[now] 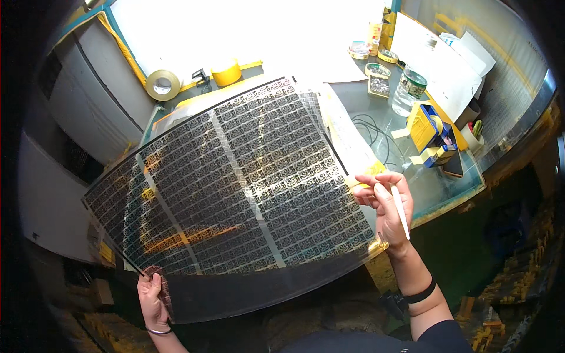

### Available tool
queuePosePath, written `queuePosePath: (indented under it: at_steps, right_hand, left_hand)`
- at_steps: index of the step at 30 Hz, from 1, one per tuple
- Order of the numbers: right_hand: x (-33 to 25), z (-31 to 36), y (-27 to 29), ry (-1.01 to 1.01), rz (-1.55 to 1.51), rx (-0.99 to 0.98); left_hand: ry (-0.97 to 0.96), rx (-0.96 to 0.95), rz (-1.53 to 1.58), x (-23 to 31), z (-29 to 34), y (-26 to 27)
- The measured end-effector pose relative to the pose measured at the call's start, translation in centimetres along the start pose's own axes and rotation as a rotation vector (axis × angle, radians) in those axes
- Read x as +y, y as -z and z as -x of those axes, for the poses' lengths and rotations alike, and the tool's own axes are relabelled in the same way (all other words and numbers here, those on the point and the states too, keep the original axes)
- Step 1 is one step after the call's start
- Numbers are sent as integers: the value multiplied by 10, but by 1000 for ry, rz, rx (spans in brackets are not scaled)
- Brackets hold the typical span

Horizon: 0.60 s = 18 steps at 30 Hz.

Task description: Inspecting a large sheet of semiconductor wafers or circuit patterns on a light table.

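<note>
A large, dark, see-through film sheet [306,188] with rows of small repeated circuit-like patterns is held up at a tilt above the table. Its near-left corner is pinched in my left hand [152,303], which is closed on it. Beside the sheet's right edge, my right hand [391,215] is closed with a slim white pen-like stick [401,215] between its fingers. Whether those fingertips also grip the sheet's edge I cannot tell. Lighter strips run across the sheet, and the table shows through it in places.
Behind the sheet is a bright lit panel [247,29]. Tape rolls [163,86] stand at the back left. On the table's right are a clear plastic bottle [408,91], a blue-and-yellow tape dispenser [432,132], a thin black cable [376,132] and small containers [378,86].
</note>
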State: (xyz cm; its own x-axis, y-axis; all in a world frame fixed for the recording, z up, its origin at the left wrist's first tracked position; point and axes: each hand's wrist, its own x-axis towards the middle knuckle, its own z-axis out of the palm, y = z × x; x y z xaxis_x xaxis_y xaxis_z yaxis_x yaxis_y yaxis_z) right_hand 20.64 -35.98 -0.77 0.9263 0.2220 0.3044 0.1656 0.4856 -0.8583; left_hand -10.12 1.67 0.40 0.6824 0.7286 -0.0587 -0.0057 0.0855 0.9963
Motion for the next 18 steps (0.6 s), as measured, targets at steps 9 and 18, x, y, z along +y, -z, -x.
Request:
queuePosePath:
  at_steps: [9, 18]
  right_hand:
    - [-3, 0, 0, 1, 22, -2]
    - [-1, 0, 1, 32, 22, -13]
  left_hand:
    - [0, -4, 15, -4, -1, 5]
    - [2, 15, 30, -4, -1, 6]
